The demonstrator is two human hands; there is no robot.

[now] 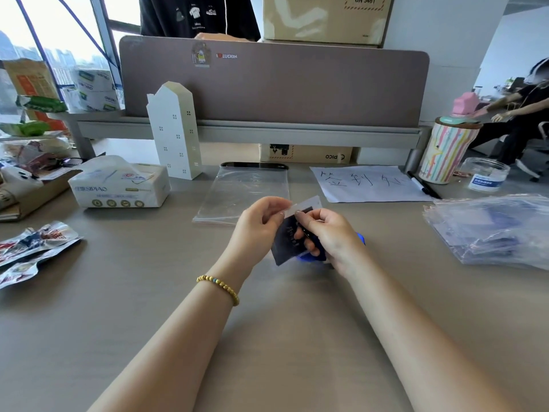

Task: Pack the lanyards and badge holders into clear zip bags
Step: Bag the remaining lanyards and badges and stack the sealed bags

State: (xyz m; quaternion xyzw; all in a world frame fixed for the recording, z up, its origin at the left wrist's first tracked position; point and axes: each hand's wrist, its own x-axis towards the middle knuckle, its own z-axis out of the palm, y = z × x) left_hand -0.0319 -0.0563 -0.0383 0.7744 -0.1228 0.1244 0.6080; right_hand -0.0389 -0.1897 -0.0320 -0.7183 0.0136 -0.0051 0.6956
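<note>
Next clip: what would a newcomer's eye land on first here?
Both hands at desk centre: the left hand pinches the clear top of a dark badge holder, the right hand grips its side. Behind them lies an empty zip bag; filled bags pile at right.

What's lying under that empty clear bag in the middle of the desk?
The clear bag lies on a thin stack of similar bags, edges showing at its near side. A dark phone peeks out behind it.
</note>
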